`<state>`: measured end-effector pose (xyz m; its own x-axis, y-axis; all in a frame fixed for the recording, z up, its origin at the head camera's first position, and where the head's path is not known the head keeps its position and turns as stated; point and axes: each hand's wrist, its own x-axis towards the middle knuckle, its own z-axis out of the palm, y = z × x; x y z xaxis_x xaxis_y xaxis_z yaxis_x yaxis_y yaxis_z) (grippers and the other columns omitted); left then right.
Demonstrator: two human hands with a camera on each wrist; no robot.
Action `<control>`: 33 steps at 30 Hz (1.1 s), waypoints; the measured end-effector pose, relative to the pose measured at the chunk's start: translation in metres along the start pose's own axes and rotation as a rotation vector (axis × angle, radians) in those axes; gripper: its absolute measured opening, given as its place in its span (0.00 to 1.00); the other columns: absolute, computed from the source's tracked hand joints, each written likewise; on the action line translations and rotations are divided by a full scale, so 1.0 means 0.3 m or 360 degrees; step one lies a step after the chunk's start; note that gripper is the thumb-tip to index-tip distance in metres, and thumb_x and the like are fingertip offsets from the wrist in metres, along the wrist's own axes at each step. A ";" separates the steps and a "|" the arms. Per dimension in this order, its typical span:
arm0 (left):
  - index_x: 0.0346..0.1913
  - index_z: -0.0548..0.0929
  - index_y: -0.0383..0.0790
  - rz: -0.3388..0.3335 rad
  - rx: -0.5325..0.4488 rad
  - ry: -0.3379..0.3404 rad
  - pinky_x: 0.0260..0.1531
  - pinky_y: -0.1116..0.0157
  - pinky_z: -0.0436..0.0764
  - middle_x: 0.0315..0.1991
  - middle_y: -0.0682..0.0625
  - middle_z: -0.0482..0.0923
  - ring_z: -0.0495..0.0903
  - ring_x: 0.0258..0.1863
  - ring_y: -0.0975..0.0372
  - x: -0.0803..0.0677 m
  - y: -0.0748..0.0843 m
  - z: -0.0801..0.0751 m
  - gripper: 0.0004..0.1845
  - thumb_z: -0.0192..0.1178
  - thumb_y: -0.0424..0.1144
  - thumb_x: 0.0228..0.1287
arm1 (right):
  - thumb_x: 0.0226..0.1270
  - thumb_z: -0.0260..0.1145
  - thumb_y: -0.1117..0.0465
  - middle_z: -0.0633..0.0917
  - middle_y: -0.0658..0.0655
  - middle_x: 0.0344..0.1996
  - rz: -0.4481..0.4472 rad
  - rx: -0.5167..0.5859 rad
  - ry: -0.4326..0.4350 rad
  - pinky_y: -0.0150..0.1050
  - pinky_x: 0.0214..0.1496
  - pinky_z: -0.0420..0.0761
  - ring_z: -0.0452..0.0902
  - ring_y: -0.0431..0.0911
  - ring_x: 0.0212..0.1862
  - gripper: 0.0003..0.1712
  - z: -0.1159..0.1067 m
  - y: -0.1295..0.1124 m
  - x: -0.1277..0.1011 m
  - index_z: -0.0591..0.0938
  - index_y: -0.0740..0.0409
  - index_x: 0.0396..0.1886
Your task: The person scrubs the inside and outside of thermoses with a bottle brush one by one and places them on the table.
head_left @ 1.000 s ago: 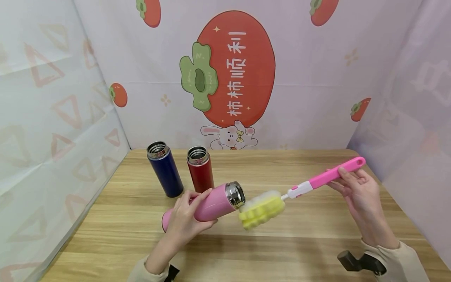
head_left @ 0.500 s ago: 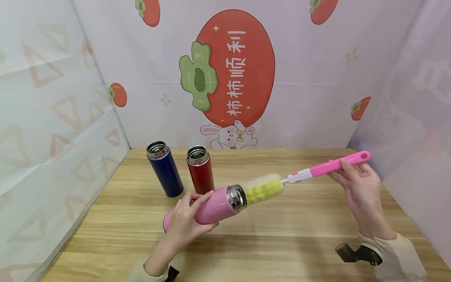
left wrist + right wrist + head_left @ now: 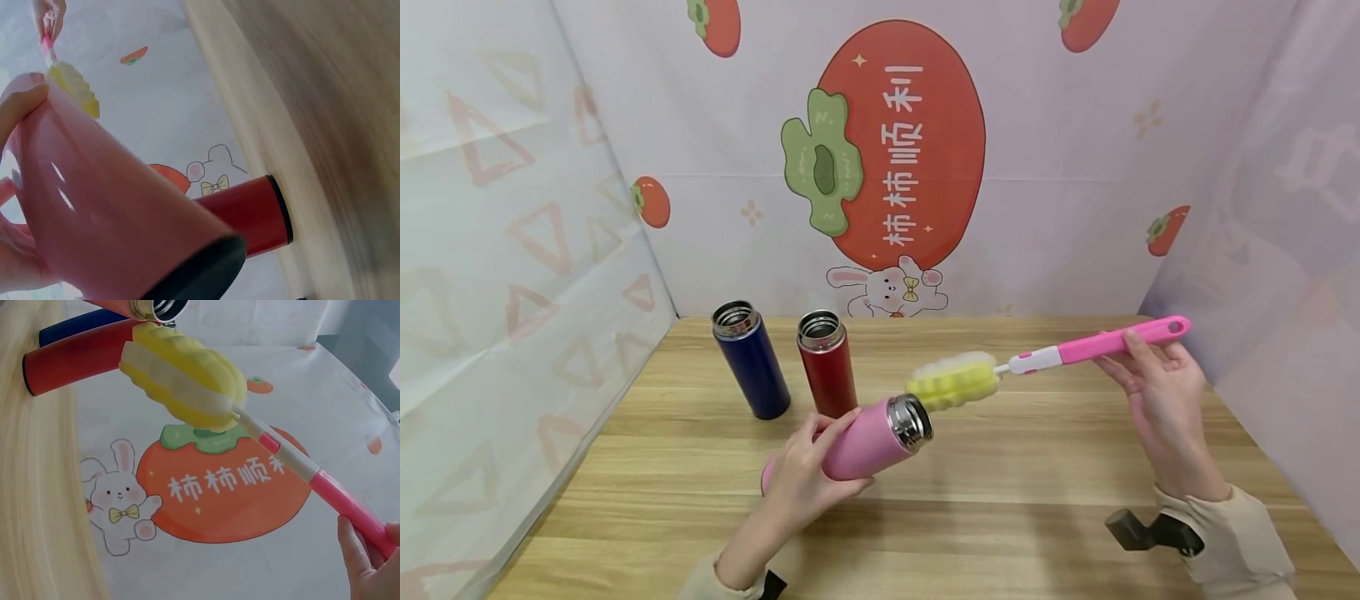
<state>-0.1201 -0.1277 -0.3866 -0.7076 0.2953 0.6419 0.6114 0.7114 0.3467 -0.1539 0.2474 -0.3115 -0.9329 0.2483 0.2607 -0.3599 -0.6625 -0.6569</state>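
My left hand (image 3: 808,479) grips a pink thermos bottle (image 3: 868,442) round its body, tilted with its steel mouth (image 3: 912,422) up to the right. In the left wrist view the bottle's dark base (image 3: 200,272) points toward the camera. My right hand (image 3: 1165,404) pinches the pink handle (image 3: 1105,346) of a bottle brush between thumb and fingers. The brush's yellow and white sponge head (image 3: 955,382) is outside the bottle, its tip overlapping the rim's upper edge in the head view. The right wrist view shows the whole sponge head (image 3: 187,378) close by the steel mouth.
A blue bottle (image 3: 752,367) and a red bottle (image 3: 827,367), both without lids, stand upright at the back left of the wooden table (image 3: 1000,533). The red one is just behind the pink bottle. Printed cloth (image 3: 1060,233) hangs behind and on both sides.
The sponge head has risen from below and beside the bottle's mouth to its upper edge, the handle levelling out. The pink bottle has shifted slightly right. Both hands keep their holds.
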 end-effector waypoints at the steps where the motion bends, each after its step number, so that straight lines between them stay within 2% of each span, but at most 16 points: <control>1: 0.55 0.73 0.51 -0.0058 -0.0052 -0.0011 0.30 0.64 0.75 0.37 0.51 0.70 0.74 0.33 0.61 -0.001 0.002 0.003 0.43 0.75 0.49 0.25 | 0.58 0.56 0.74 0.82 0.64 0.30 -0.0008 0.0007 0.0008 0.43 0.38 0.77 0.81 0.51 0.35 0.08 -0.002 0.000 0.000 0.72 0.70 0.39; 7: 0.59 0.70 0.55 -0.0417 -0.0430 -0.0047 0.32 0.63 0.76 0.41 0.53 0.73 0.73 0.38 0.62 -0.006 0.014 0.009 0.43 0.75 0.45 0.30 | 0.59 0.54 0.75 0.82 0.65 0.29 -0.0048 0.0063 0.0029 0.44 0.38 0.77 0.81 0.52 0.33 0.07 -0.020 -0.003 0.005 0.73 0.72 0.37; 13: 0.62 0.64 0.63 -0.0640 -0.0656 -0.0093 0.37 0.62 0.75 0.52 0.53 0.72 0.73 0.44 0.62 -0.006 0.027 0.005 0.43 0.72 0.46 0.37 | 0.60 0.53 0.75 0.82 0.66 0.29 -0.0028 0.0091 0.0030 0.44 0.38 0.77 0.81 0.53 0.34 0.06 -0.033 -0.015 0.001 0.73 0.72 0.37; 22: 0.65 0.55 0.63 -0.0849 -0.0946 -0.0164 0.35 0.65 0.76 0.43 0.46 0.76 0.76 0.38 0.59 0.010 0.036 0.004 0.43 0.67 0.41 0.47 | 0.60 0.52 0.75 0.82 0.65 0.29 -0.0012 0.0120 0.0009 0.44 0.38 0.77 0.81 0.52 0.33 0.06 -0.045 -0.030 0.004 0.73 0.72 0.37; 28: 0.66 0.48 0.68 -0.0952 -0.1096 -0.0259 0.39 0.61 0.76 0.49 0.41 0.73 0.75 0.45 0.55 0.025 0.033 0.012 0.42 0.61 0.43 0.54 | 0.60 0.53 0.74 0.82 0.65 0.30 0.0040 0.0106 0.0004 0.43 0.39 0.77 0.81 0.52 0.34 0.07 -0.040 -0.050 0.012 0.74 0.73 0.38; 33: 0.67 0.43 0.67 -0.0941 -0.1311 -0.0296 0.44 0.56 0.74 0.55 0.37 0.68 0.72 0.51 0.51 0.038 0.025 0.040 0.42 0.57 0.40 0.59 | 0.60 0.55 0.72 0.82 0.64 0.31 0.0115 0.0040 -0.0001 0.42 0.40 0.76 0.81 0.51 0.36 0.09 -0.022 -0.061 0.025 0.74 0.72 0.40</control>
<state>-0.1277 -0.1114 -0.3850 -0.9750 0.1841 0.1247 0.1512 0.1376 0.9789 -0.1544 0.2659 -0.3021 -0.9565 0.1985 0.2137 -0.2911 -0.6962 -0.6562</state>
